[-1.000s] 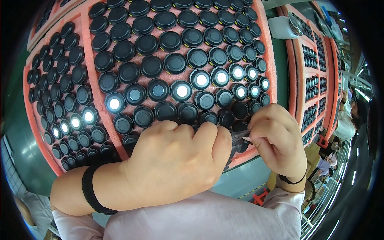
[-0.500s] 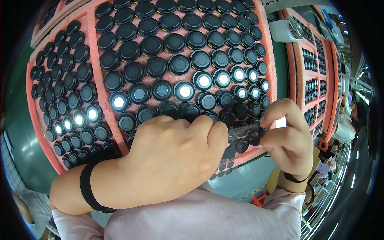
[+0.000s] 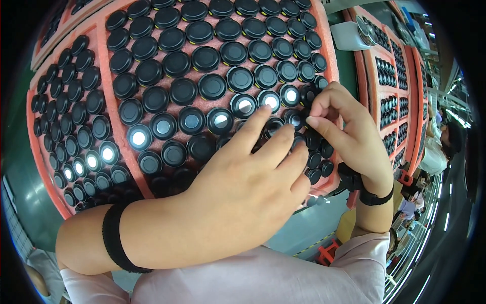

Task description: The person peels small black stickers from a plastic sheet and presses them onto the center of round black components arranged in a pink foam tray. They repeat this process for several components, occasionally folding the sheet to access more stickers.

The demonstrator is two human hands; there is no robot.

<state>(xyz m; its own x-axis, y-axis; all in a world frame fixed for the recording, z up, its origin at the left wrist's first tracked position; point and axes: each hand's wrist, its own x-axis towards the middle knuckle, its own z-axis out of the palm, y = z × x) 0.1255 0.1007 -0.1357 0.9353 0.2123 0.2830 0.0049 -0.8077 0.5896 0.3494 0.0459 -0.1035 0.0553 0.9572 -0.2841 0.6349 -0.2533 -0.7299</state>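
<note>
My left hand (image 3: 248, 175) reaches over the near rows of black round discs (image 3: 212, 86), its fingers spread and their tips over the discs. The thumb is hidden below the hand. A small piece of clear plastic sheet (image 3: 316, 200) shows beneath that hand, by the near edge; what holds it cannot be seen. At the right side of the tray, my right hand (image 3: 344, 126) pinches thumb and forefinger together just over a black disc (image 3: 295, 118). Whatever lies between those fingertips is too small to make out. Pink foam (image 3: 328, 45) frames the discs, several of which reflect bright light.
Left of a foam divider (image 3: 104, 55), another section holds more discs (image 3: 78, 111). A white container (image 3: 349, 36) stands beyond the tray's right edge, near further pink foam trays (image 3: 372, 91). Farther right, a person in a dark cap (image 3: 453, 134) is visible. A red stool (image 3: 329, 251) stands below.
The clear plastic sheet stretched between my hands has mostly gone from sight. My right hand has moved up and left to a disc. My left hand's curled fingers have spread over the rows.
</note>
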